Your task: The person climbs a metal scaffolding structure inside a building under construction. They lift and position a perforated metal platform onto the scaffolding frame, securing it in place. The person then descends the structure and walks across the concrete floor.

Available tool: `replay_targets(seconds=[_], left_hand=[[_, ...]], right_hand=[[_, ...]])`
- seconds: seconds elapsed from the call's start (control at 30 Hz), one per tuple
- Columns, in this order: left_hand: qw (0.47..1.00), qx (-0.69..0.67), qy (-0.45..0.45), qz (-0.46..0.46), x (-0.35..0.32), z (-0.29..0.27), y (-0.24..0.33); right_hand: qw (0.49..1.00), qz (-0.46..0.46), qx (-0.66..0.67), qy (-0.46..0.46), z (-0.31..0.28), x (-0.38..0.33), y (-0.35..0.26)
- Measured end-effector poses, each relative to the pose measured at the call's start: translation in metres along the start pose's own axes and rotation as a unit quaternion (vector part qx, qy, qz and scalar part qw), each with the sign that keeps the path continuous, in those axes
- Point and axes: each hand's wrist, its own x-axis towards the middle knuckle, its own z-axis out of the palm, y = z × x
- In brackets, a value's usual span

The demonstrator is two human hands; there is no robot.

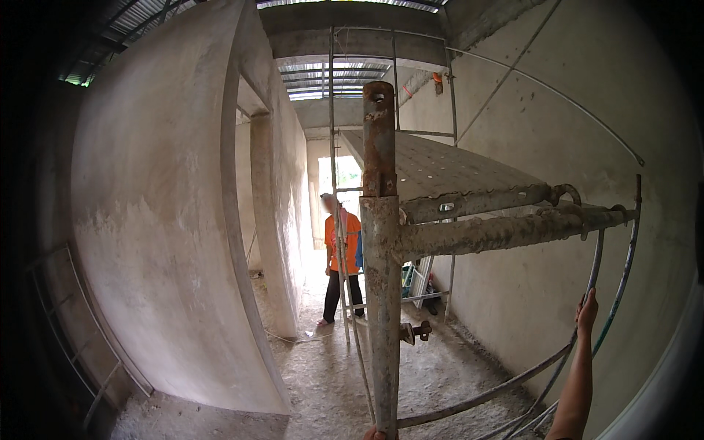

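Corridor, plastered walls (161,220), gritty floor (440,374). Right hand (587,312) raised, gripping brace (595,260). Left hand (375,434) at post (383,293) base, grip unclear.

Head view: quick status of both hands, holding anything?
Left hand: only a sliver shows at the upright scaffold post; grip cannot be told.
Right hand: closed on the thin scaffold brace.

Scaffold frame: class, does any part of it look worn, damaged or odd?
Yes. The upright post and its crossbar are rusty and caked with grey crust. The right hand grips a thin brace; the left hand touches the post's foot. Nothing looks bent or broken.
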Motion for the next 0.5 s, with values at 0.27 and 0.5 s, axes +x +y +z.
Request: replay_targets(seconds=[0.27, 0.5], left_hand=[[0.999, 0.032, -0.01, 0.029, 0.005, -0.002, 0.002], [0.995, 0.07, -0.051, 0.051, 0.011, -0.005, 0.011]], right_hand=[[1.0, -0.003, 0.001, -0.005, -0.004, 0.006, 0.007], [0.999, 0.019, 0.027, -0.011, -0.002, 0.01, 0.01]])
